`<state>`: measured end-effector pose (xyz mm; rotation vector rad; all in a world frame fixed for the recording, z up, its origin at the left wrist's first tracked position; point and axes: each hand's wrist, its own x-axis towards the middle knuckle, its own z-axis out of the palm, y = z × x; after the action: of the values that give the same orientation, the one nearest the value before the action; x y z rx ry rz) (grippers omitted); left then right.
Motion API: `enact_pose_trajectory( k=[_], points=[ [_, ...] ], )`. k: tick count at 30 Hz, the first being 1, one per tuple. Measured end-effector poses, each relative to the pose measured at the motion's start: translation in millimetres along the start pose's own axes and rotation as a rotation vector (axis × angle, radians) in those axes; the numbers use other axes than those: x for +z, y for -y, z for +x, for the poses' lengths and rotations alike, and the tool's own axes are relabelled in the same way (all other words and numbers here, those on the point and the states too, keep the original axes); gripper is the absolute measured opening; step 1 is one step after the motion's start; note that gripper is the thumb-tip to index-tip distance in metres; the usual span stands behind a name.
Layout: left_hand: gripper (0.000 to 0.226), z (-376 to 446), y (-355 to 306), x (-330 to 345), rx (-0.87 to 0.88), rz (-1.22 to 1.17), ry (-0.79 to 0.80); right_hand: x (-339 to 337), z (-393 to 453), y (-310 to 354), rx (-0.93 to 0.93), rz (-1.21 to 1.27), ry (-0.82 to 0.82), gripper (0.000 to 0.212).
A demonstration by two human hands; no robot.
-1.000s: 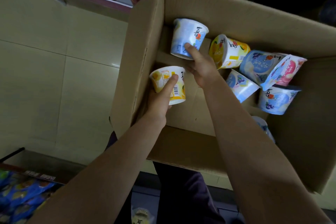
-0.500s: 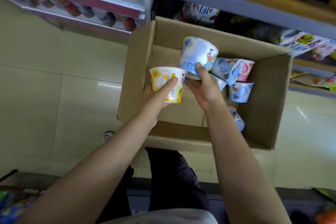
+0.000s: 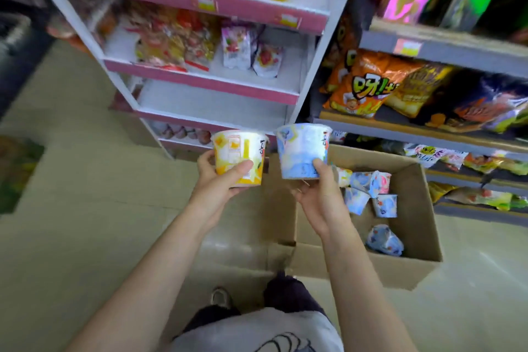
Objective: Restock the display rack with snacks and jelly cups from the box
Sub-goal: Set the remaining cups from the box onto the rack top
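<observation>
Yellow and upright, the mango-coloured jelly cup (image 3: 239,158) sits in the left hand (image 3: 221,180), thumb across its front wall and fingers curled behind, held up in front of the pink-edged display rack (image 3: 200,86). Just beside it, not quite touching as far as the blur allows, the blue jelly cup (image 3: 303,150) is pinched low on its wall by the right hand (image 3: 320,197), thumb on the front, the other fingers mostly hidden under the base. Such cups look light and fairly stiff, with a glossy wall that could slip and a thin sealed lid that would dent or tear; the side wall near the base is probably the safest place to hold. The rack's lower shelves show bare white space, while pouches crowd the shelf above. Further right, the cardboard box (image 3: 423,240) on the floor holds several more cups lying tumbled, and bagged snacks (image 3: 368,86) fill the grey shelving beyond.
</observation>
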<state>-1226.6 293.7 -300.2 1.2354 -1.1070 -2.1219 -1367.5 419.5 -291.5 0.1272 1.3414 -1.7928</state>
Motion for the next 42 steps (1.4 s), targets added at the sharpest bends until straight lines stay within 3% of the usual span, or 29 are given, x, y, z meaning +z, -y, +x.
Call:
enact_pose_trajectory(
  k=[4,6,9,12,15,20,25,29,36,40,42],
  points=[
    [0.066,-21,-81,-27,0.183,-0.017,0.074,59,-29,40,-0.099,-0.068,0.162,0.029],
    [0.08,-27,-114,-37,0.269,0.018,0.078,80,-35,65,-0.206,-0.178,0.209,0.032],
    [0.089,-25,-153,-44,0.399,0.055,-0.015,109,-36,101,-0.391,-0.362,0.171,0.055],
    [0.08,-13,-192,-43,0.545,0.041,-0.089,136,-23,129,-0.54,-0.471,0.17,0.069],
    [0.071,9,-229,-41,0.616,0.079,-0.121,159,4,149,-0.627,-0.442,0.201,0.066],
    [0.066,71,-280,-19,0.614,0.235,-0.181,192,69,180,-0.684,-0.337,0.216,0.034],
    [0.053,122,-319,6,0.624,0.279,-0.237,221,125,221,-0.704,-0.266,0.219,0.034],
    [0.069,136,-359,11,0.709,0.251,-0.277,258,151,249,-0.784,-0.255,0.169,0.056],
    [0.08,164,-447,15,0.969,0.277,-0.261,338,161,294,-1.035,-0.326,0.224,0.073],
    [0.085,209,-487,27,1.028,0.45,-0.201,380,178,298,-1.156,-0.603,0.213,0.079],
    [0.086,236,-490,30,0.997,0.552,-0.165,387,185,285,-1.114,-0.76,0.219,0.082]
  ],
)
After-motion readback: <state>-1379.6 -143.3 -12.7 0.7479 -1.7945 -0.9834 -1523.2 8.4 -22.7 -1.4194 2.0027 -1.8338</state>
